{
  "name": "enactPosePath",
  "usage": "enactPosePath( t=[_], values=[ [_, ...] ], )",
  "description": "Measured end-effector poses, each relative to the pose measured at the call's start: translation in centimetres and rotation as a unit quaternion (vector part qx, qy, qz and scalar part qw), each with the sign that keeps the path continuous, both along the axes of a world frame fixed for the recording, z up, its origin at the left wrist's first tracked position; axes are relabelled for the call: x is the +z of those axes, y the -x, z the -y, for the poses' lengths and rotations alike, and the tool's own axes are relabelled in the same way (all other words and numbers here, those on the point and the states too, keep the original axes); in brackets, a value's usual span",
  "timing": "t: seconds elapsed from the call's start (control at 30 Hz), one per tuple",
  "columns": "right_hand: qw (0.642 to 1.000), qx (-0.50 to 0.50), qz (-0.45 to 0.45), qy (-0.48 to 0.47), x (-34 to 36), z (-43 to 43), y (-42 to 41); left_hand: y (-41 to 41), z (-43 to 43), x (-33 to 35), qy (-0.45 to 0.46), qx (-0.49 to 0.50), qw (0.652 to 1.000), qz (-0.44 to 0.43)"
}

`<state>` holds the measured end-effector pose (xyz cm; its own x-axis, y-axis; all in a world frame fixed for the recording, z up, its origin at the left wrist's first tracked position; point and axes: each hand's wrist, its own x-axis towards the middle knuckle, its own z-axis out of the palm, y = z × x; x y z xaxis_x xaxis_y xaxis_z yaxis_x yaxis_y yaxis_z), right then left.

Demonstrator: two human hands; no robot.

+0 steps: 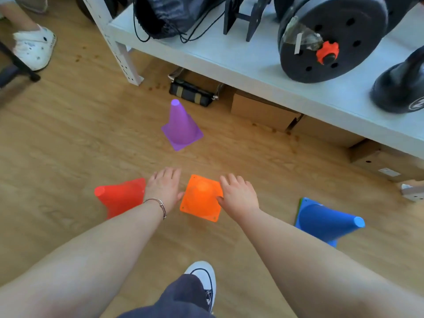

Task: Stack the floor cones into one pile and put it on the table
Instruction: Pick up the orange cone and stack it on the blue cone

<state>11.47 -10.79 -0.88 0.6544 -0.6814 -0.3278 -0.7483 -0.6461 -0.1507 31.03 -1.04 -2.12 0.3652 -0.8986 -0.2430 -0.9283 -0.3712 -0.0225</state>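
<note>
Several floor cones stand on the wooden floor. An orange cone (pixel 200 198) sits right below me, between my hands. My left hand (pixel 164 188) hovers at its left edge with fingers spread, partly covering the base of a red cone (pixel 119 196). My right hand (pixel 238 195) rests at the orange cone's right edge, thumb touching the base. Neither hand grips anything. A purple cone (pixel 181 127) stands farther ahead. A blue cone (pixel 325 220) stands to the right, with a green edge showing under its base. The white table (pixel 241 65) is ahead on the right.
On the table lie black weight plates (pixel 330 37), a kettlebell (pixel 401 88), a black bag (pixel 165 14) and a black stand. Cardboard boxes (pixel 263 109) and a dark strapped case (pixel 192 92) sit under it. Another person's white shoe (pixel 34 49) is at far left. My own shoe (pixel 204 278) is below.
</note>
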Motion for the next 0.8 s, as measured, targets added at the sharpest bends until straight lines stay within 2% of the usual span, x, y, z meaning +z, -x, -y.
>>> enactPosePath(
  t=[0.17, 0.33, 0.47, 0.67, 0.8],
  values=[
    [0.996, -0.015, -0.042, -0.081, -1.8, -0.9, -1.9, 0.5, 0.8, -2.2, -0.095, -0.039, 0.991, -0.082],
    [0.981, -0.054, -0.034, -0.182, -2.7, 0.1, -2.4, 0.7, 2.2, -3.0, -0.17, -0.03, 0.97, -0.17],
    [0.972, -0.078, 0.0, -0.222, -2.7, 1.3, -0.9, 1.0, 3.0, -3.3, -0.143, 0.003, 0.958, -0.247],
    [0.965, -0.115, 0.081, -0.223, -0.6, 3.9, 2.9, 3.0, 4.5, -2.3, -0.048, 0.038, 0.935, -0.349],
    [0.944, -0.166, 0.155, -0.239, 1.7, 5.5, 5.7, 5.0, 6.7, 0.8, -0.005, 0.03, 0.93, -0.367]
  ],
)
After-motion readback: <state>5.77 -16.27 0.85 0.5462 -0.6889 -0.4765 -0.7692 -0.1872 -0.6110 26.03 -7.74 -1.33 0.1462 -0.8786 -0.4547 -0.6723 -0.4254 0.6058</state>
